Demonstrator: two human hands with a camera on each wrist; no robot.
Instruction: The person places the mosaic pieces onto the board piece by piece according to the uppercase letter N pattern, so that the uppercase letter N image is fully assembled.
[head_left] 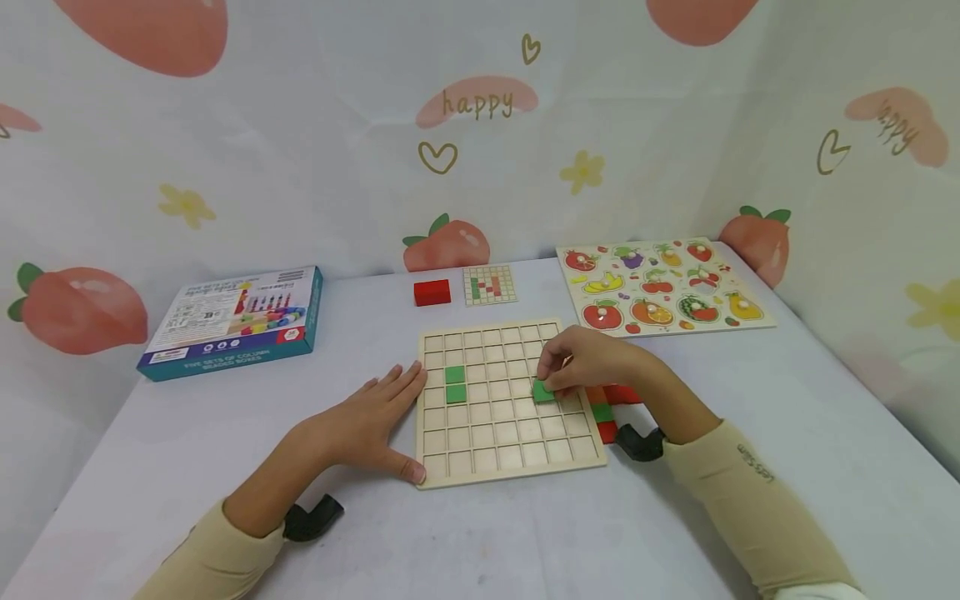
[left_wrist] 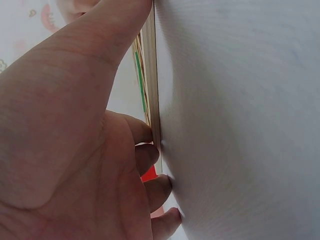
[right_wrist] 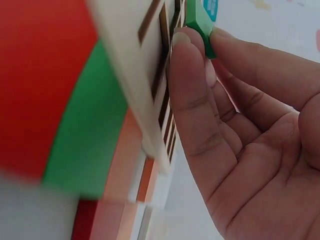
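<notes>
A wooden grid board (head_left: 491,433) lies on the table, two green square tiles (head_left: 455,384) sitting one above the other in its left part. My right hand (head_left: 588,362) pinches another green tile (head_left: 543,392) between thumb and fingertip, over the right side of the grid; the right wrist view shows this green tile (right_wrist: 199,22) tilted. With fingers spread and straight, my left hand (head_left: 367,429) rests along the board's left edge, its thumb at the lower left corner. In the left wrist view the fingertips meet the board's edge (left_wrist: 152,85).
Red, green and orange pieces (head_left: 602,412) show beside and under the board's right edge. Behind the board are a red block (head_left: 432,292) and a small pattern card (head_left: 490,286). A fruit puzzle board (head_left: 667,287) lies back right, a flat box (head_left: 232,321) back left.
</notes>
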